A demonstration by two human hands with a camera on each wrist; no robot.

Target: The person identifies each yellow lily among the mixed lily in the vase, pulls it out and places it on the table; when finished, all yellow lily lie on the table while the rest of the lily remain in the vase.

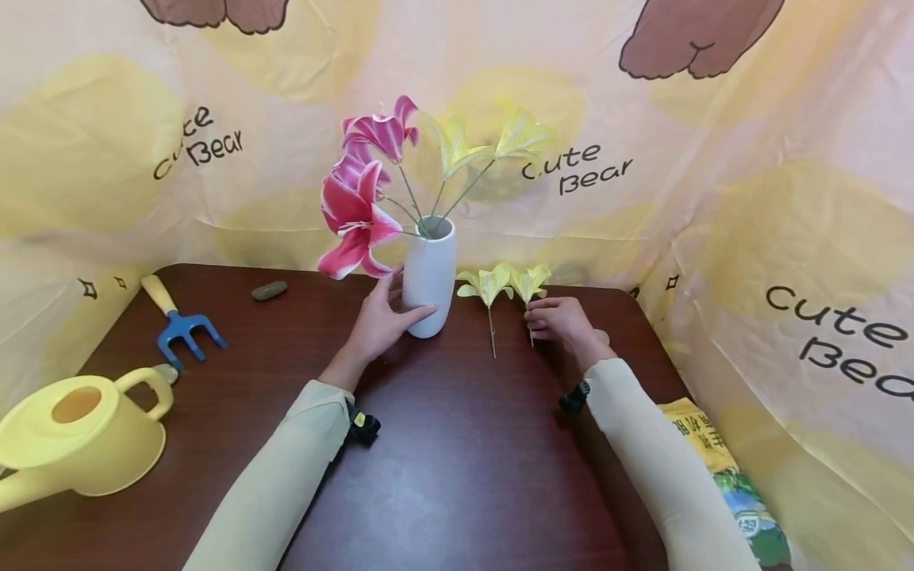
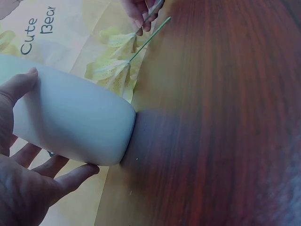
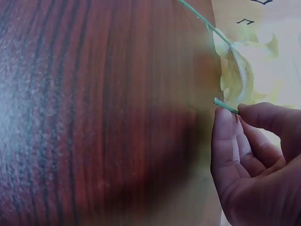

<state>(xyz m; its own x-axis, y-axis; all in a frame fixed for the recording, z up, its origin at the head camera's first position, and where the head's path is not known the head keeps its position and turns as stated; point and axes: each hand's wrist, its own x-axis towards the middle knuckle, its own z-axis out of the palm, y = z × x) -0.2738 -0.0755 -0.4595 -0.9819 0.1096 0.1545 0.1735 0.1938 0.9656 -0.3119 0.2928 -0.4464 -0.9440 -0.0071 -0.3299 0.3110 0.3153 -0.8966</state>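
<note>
A white vase stands upright at the back of the table, with pink lilies and yellow lilies rising from its mouth. My left hand grips the lower part of the vase, thumb across the front and fingers round the other side. To the right of the vase, my right hand pinches the stem of a loose yellow lily. In the right wrist view the cut end of that stem pokes out between thumb and forefinger. A second loose yellow lily lies just left of it.
At the left are a yellow watering can, a blue hand fork with a cream handle, and a dark stone. Past the table's right edge is a yellow printed bag. A printed cloth hangs behind and beside the table.
</note>
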